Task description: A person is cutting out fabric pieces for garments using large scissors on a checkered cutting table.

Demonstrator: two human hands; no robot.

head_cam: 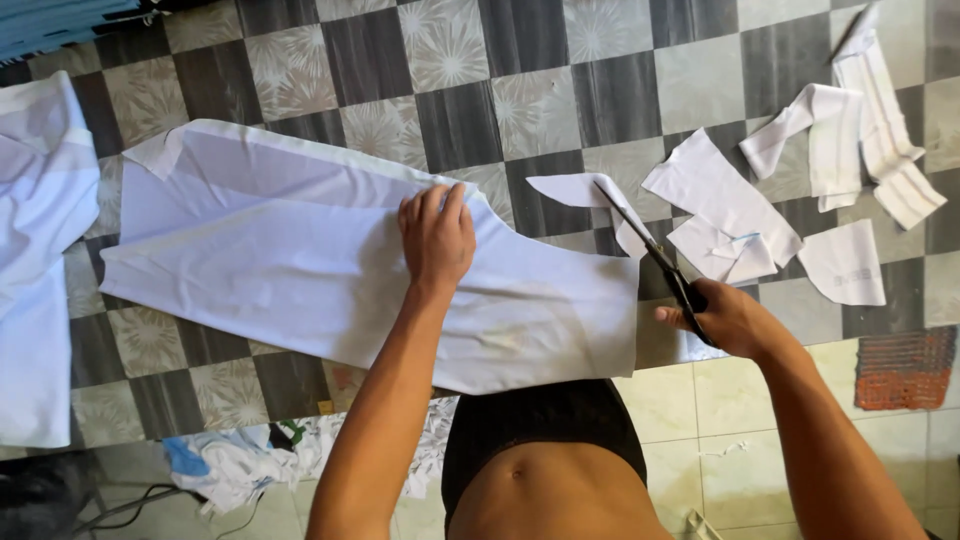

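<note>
Pressing flat on the upper edge of the white cloth panel (300, 270), left hand (436, 236) lay with fingers together and extended, palm down, gripping nothing. Closed around the dark handles of the scissors (655, 258), right hand (722, 318) sat just off the panel's right edge, fingers curled through the loops; blades parted slightly, tips pointing up and left toward a curling white strip (585, 190) at the panel's upper right corner. Whether the blades actually touched that strip: could not tell.

Spread across the black-and-pale checkered floor (520, 70), with its long lower edge running diagonally toward the body and its right edge cut straight. Open floor above the panel and between it and the scraps. Crowded to the right by a scatter of white cloth offcuts (725, 205), some flat, some folded, and two striped strips (880, 130) near the top right corner. Bounded on the left by another white garment piece (40, 260), cut off by the frame edge. Below the panel, a crumpled heap of rags (240, 465), partly hidden under the left forearm. At the lower right, an orange mesh mat (905, 368) on pale tiles, part cut off.
</note>
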